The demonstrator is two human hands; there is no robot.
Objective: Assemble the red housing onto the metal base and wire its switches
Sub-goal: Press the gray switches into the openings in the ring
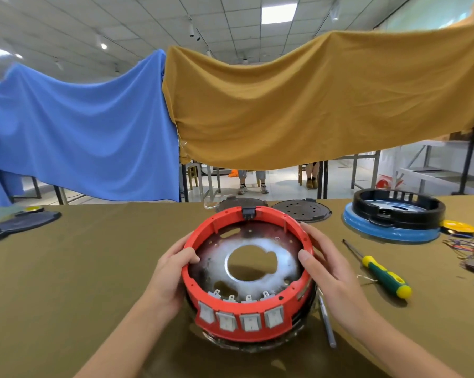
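Now red housing (246, 320) sits on the metal base (257, 264), centre of the table (94, 255), four switches (240, 319) on its near wall. Left hand (170, 271) grips the housing's left rim, thumb over the top edge; right hand (331, 271) grips the right rim, thumb hooked inside. Right of housing: grey rod (327, 323) just beside, screwdriver (380, 271) further out, loose wires (468, 248) beyond. Behind housing: two dark discs (301, 211); black ring on blue base (394, 216) far right.
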